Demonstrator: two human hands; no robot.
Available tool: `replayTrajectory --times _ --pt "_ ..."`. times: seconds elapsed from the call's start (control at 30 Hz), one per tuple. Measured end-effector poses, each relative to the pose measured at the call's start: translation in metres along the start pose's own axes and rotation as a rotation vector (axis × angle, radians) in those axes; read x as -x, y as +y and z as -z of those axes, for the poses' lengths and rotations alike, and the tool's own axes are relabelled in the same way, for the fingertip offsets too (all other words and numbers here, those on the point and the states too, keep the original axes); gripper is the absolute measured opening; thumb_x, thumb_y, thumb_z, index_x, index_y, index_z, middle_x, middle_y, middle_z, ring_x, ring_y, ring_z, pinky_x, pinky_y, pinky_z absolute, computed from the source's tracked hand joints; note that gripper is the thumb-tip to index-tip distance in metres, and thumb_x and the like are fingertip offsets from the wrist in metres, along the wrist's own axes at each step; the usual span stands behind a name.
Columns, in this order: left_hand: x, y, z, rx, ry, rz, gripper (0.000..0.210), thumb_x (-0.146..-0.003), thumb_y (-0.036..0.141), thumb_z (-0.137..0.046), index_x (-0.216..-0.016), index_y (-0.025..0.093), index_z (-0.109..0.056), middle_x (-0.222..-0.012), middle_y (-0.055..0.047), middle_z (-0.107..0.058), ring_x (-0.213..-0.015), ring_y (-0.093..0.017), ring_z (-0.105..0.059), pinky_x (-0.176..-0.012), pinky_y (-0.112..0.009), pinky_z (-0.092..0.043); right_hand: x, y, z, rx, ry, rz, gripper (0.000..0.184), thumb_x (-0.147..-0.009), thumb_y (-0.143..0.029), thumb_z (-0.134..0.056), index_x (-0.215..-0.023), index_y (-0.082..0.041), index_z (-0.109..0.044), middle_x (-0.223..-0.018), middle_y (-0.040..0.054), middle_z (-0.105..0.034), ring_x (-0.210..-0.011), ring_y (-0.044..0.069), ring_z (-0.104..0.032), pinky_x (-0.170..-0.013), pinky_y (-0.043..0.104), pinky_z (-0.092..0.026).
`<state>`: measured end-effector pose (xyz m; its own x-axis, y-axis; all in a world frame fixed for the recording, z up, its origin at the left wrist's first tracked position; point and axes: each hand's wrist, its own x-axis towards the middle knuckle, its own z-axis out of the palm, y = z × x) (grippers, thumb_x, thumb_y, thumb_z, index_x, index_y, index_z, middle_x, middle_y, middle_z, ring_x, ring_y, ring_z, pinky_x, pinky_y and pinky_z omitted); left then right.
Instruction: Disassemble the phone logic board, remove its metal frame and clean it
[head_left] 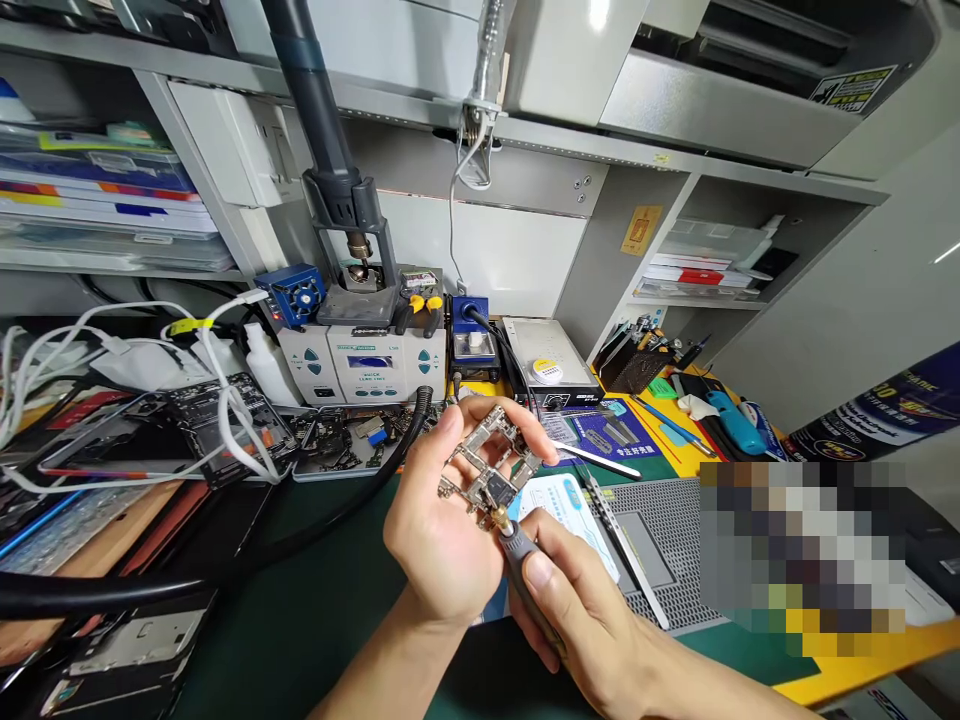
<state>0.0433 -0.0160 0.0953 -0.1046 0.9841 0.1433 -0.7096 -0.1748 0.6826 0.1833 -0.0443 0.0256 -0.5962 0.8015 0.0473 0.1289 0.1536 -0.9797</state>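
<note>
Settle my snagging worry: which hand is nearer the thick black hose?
Left. The left hand is just right of the hose; the right hand is farther right.

The circuit board (475,468) looks metallic, the tool handle (523,572) matt plastic

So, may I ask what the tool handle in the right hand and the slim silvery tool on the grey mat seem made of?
Tool handle: probably matte grey plastic or rubber, since it looks dull; its front end looks brass-like, glinting gold.
Slim silvery tool: likely bare metal, given its bright shine.
</note>
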Motion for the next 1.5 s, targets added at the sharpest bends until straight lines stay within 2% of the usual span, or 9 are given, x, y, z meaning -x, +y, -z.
replayTrajectory --times 0.47,0.77,1.0,1.2,1.5 --pt "0.002 -0.003 0.000 0.036 -0.046 -0.029 0.045 -0.095 0.038 -0.037 -0.075 0.016 -0.071 -0.074 -0.010 -0.069 -0.078 -0.026 -0.062 -0.080 -0.039 -0.046 -0.002 -0.003 0.000 -0.023 -0.018 0.002 0.042 -0.109 -0.057 -0.030 -0.092 -0.021 -0.042 -0.061 -0.0068 -0.046 -0.048 0.006 -0.037 -0.045 0.020 -0.030" --pt "0.000 0.000 -0.001 0.028 -0.014 -0.036 0.044 -0.094 0.036 -0.038 -0.073 0.015 -0.071 -0.072 -0.010 -0.068 -0.077 -0.025 -0.063 -0.078 -0.037 -0.047 -0.003 -0.003 0.001 -0.030 -0.015 0.007 0.041 -0.108 -0.057 -0.033 -0.090 -0.022 -0.040 -0.059 -0.0069 -0.047 -0.046 0.007 -0.038 -0.045 0.021 -0.031" --pt "-0.010 0.002 0.005 0.112 -0.052 0.038 0.042 -0.093 0.036 -0.044 -0.075 0.013 -0.073 -0.072 -0.011 -0.069 -0.074 -0.024 -0.065 -0.074 -0.037 -0.052 -0.006 -0.005 0.001 -0.100 -0.004 -0.019 0.041 -0.107 -0.059 -0.035 -0.089 -0.022 -0.039 -0.057 -0.0080 -0.046 -0.045 0.006 -0.038 -0.045 0.021 -0.031" --pt "-0.011 0.005 0.004 0.125 -0.018 0.113 0.042 -0.093 0.034 -0.043 -0.074 0.011 -0.073 -0.069 -0.012 -0.068 -0.071 -0.024 -0.065 -0.068 -0.037 -0.055 -0.005 -0.001 0.001 -0.129 0.014 -0.018 0.039 -0.107 -0.057 -0.038 -0.088 -0.022 -0.040 -0.059 -0.0076 -0.048 -0.044 0.006 -0.038 -0.043 0.020 -0.029" --pt "-0.013 0.006 0.007 0.076 -0.059 0.114 0.042 -0.092 0.035 -0.045 -0.079 0.011 -0.077 -0.074 -0.012 -0.069 -0.074 -0.024 -0.066 -0.071 -0.036 -0.056 -0.006 -0.004 0.002 -0.135 0.004 -0.014 0.040 -0.107 -0.057 -0.039 -0.088 -0.023 -0.039 -0.058 -0.0081 -0.046 -0.043 0.006 -0.038 -0.043 0.019 -0.030"
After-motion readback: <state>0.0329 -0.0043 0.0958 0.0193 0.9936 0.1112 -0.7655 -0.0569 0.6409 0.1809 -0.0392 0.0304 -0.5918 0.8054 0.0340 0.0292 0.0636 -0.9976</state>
